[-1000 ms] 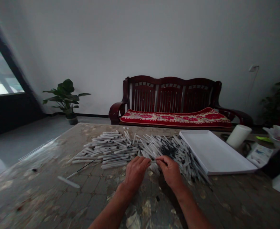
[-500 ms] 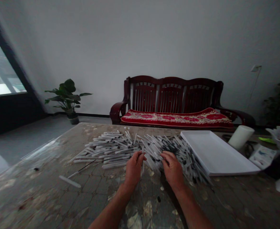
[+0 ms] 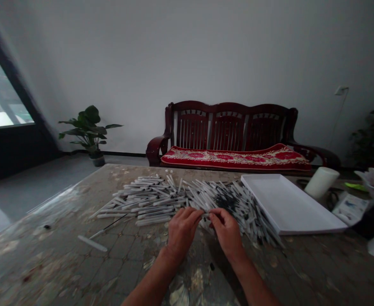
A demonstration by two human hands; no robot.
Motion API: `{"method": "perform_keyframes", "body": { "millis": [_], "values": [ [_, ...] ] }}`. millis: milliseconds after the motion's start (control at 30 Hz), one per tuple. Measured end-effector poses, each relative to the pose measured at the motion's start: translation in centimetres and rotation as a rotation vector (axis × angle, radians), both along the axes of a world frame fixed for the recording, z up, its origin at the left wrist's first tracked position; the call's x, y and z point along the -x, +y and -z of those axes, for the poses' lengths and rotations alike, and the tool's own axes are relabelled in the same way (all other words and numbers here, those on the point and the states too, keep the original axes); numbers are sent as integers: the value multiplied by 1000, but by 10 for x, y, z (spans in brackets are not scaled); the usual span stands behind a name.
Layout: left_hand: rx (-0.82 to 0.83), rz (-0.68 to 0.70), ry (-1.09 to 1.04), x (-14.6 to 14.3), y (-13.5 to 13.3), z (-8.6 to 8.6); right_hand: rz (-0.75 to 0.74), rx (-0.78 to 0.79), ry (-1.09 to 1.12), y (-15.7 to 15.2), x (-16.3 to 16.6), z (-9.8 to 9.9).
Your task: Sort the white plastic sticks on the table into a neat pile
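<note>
My left hand (image 3: 184,229) and my right hand (image 3: 227,231) meet over the near edge of a pen pile, both in a pinch. Between their fingertips is a pale pen (image 3: 206,214), mostly covered by the fingers. Behind the hands lies a heap of whitish, translucent pens (image 3: 155,197), several with black ends. The heap's right part (image 3: 253,216) is a looser tangle with dark pieces in it. Off to the left, a lone pen barrel (image 3: 92,243) lies beside a thin refill with a dark stem (image 3: 110,225).
A shallow white tray (image 3: 297,204) stands right of the heap, near a white roll (image 3: 321,182) and a printed box (image 3: 350,208). Small black caps (image 3: 47,227) lie on the patterned table cover (image 3: 117,263). Beyond the table stand a wooden bench (image 3: 228,131) and a potted plant (image 3: 91,127).
My hands have come together, lower and nearer to me, and their fingertips now meet at the pale pen. The pile and tray look the same.
</note>
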State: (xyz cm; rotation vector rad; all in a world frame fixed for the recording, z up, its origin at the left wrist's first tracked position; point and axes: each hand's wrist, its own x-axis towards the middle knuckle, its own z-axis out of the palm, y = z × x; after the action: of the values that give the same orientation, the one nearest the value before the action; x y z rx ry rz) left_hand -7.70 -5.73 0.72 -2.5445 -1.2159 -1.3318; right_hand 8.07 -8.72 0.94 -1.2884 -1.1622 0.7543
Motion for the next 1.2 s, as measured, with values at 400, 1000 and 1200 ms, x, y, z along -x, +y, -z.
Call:
{"method": "perform_keyframes", "body": {
  "millis": [400,1000,1200],
  "values": [
    [-131,-70,133,8,6,0,-40,139,-123,9,-7,12],
    [377,-235,-799,19,31,1,428,-11,-364,14,-61,4],
    [868,118,-1325,-7,22,-1,133,-106,-396,4,-26,1]
  ]
}}
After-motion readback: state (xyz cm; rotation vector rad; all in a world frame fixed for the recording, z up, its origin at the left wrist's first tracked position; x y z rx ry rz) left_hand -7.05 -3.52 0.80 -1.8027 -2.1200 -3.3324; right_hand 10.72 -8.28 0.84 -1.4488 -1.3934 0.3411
